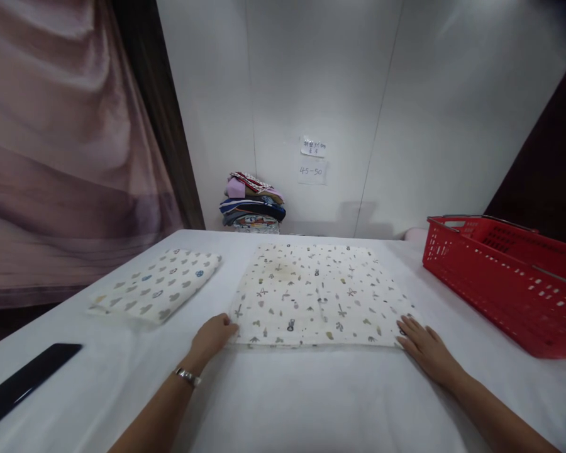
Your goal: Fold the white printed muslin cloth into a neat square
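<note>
A white cloth (306,296) printed with small grey and tan motifs lies flat and folded in front of me, its near edge running straight between my hands. At its near left corner, my left hand (216,335) has thumb and curled fingers closed on the fabric. My right hand (424,345) rests palm down at the near right corner, fingers stretched out over the edge. To the left lies a second folded cloth (160,286), white with grey cloud shapes and a few blue ones; neither hand touches it.
A red plastic basket (500,283) stands on the right of the white-covered table (311,402). A black flat object (28,380) lies at the left edge. Behind the table rises a stack of folded clothes (253,201) by the wall, and a pink curtain (66,157) hangs at left.
</note>
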A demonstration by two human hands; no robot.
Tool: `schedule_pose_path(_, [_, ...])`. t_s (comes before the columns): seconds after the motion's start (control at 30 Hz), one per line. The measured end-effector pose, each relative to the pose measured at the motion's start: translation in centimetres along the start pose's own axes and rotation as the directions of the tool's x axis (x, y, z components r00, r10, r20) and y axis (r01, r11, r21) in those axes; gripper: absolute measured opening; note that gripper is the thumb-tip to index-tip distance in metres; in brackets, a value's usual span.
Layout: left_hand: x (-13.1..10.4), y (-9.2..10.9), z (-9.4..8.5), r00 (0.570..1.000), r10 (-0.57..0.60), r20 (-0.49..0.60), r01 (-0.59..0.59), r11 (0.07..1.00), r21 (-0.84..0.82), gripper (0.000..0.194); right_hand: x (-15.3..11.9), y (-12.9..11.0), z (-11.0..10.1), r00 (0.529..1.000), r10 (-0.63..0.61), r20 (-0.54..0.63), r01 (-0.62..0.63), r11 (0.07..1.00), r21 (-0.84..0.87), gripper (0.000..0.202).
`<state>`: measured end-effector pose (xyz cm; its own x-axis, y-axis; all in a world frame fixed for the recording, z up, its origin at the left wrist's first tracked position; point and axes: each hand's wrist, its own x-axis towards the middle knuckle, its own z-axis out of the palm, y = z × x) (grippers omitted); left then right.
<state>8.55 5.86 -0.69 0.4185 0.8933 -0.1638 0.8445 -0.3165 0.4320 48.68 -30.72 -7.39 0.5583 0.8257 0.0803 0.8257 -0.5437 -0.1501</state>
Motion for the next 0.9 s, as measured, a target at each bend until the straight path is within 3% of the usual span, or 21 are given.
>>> schedule_pose_path(0.13, [-0.1, 0.0, 0.3, 0.997, -0.047, -0.057, 0.041, 0.994, -0.101, 0.018, -0.3, -0.1, 0.2, 0.999, 0.018, -0.032, -0.019, 1.000, -0.006, 0.058])
schedule_pose_path(0.23, [-0.5, 0.2, 0.4, 0.990, -0.138, 0.019, 0.136, 0.933, -0.334, 0.026, -0.4, 0.0, 0.1, 0.999, 0.028, -0.015, -0.028, 1.000, -0.006, 0.060])
schedule_pose_path(0.33, [-1.3, 0.5, 0.4, 0.967, -0.212, 0.139, 0.253, 0.760, -0.599, 0.032, -0.1, -0.2, -0.1, 0.999, 0.027, -0.028, -0.026, 0.999, 0.030, 0.057])
schedule_pose_path(0.43, [-2.1, 0.5, 0.2, 0.937, -0.234, 0.258, 0.348, 0.585, -0.733, 0.028, 0.6, -2.1, -0.6, 0.995, -0.068, -0.072, 0.076, 0.991, 0.113, 0.059])
schedule_pose_path(0.5, [-2.6, 0.2, 0.1, 0.923, -0.226, 0.311, 0.384, 0.541, -0.748, 0.028, 1.2, -5.0, -0.9, 0.982, -0.174, -0.080, 0.186, 0.964, 0.189, 0.059])
schedule_pose_path(0.6, [-3.1, -0.2, -0.1, 0.911, -0.193, 0.364, 0.410, 0.506, -0.759, 0.028, 1.8, -11.3, -1.4, 0.947, -0.315, -0.064, 0.319, 0.895, 0.311, 0.052])
schedule_pose_path(0.73, [-3.5, -0.5, -0.3, 0.908, -0.156, 0.389, 0.414, 0.478, -0.774, 0.024, 2.9, -20.8, -1.5, 0.852, -0.513, -0.101, 0.498, 0.736, 0.458, 0.041])
schedule_pose_path(0.9, [-3.6, -0.8, 0.2, 0.919, -0.151, 0.364, 0.391, 0.470, -0.792, 0.018, 5.0, -30.8, -1.2, 0.781, -0.620, -0.073, 0.553, 0.632, 0.544, 0.028])
